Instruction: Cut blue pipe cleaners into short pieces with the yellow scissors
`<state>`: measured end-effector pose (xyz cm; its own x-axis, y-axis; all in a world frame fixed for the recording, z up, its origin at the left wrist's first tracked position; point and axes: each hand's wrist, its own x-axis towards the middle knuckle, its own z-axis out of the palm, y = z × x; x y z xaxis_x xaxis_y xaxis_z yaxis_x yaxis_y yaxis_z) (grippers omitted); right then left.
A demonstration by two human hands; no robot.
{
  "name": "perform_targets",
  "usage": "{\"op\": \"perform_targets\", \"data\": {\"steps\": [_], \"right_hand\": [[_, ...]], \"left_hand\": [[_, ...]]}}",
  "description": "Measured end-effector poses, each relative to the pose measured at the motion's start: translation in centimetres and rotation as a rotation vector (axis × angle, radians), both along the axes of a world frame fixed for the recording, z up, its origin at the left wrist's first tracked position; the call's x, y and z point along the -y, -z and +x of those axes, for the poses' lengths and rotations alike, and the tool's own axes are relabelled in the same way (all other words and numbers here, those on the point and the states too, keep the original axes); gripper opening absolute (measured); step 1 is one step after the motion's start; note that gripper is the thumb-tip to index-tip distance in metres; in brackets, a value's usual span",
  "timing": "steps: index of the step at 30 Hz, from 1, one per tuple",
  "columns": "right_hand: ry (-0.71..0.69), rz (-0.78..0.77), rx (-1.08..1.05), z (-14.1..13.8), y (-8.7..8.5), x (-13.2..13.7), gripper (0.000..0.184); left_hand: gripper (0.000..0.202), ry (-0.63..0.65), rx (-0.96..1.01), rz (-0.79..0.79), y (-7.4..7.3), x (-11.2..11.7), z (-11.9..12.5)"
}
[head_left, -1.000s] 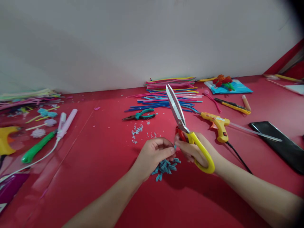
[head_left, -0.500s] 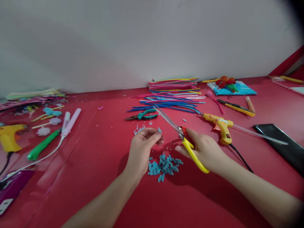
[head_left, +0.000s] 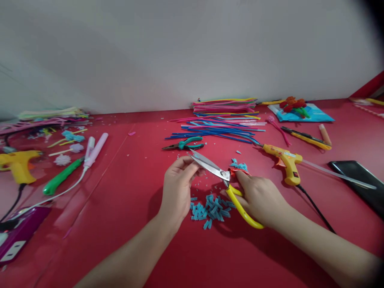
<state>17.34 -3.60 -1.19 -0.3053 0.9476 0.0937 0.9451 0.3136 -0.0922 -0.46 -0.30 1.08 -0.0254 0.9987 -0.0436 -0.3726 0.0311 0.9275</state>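
My right hand (head_left: pixel 259 196) grips a pair of scissors (head_left: pixel 207 163) with one yellow and one red handle. Their blades point left and lie across the fingertips of my left hand (head_left: pixel 178 184). Thumb and fingers of that hand are pinched together on a small blue piece, mostly hidden now behind the blades. On the table below, between my hands, lies a pile of short blue fuzzy strips (head_left: pixel 213 209). A smaller group of blue pieces (head_left: pixel 239 165) sits just beyond my right hand.
Green-handled pliers (head_left: pixel 184 144) and bundles of pipe cleaners (head_left: pixel 222 130) lie ahead. To the right are a yellow glue gun (head_left: pixel 283 160), a utility knife (head_left: pixel 307 138) and a black phone (head_left: pixel 357 180). Leftward are another glue gun (head_left: pixel 21 164), a pink hair straightener (head_left: pixel 96 151) and a purple power strip (head_left: pixel 22 236).
The scissors have come down and left, so their blades now reach the piece at my left fingertips. The view has shifted slightly, uncovering the smaller blue group near my right hand.
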Motion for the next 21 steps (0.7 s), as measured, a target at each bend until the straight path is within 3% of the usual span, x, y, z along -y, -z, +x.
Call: {"op": "perform_targets", "data": {"steps": [21], "right_hand": [[-0.017, 0.022, 0.002, 0.36, 0.18, -0.04, 0.033]], "left_hand": [[0.010, 0.020, 0.006, -0.016, 0.07, -0.09, -0.18]]}}
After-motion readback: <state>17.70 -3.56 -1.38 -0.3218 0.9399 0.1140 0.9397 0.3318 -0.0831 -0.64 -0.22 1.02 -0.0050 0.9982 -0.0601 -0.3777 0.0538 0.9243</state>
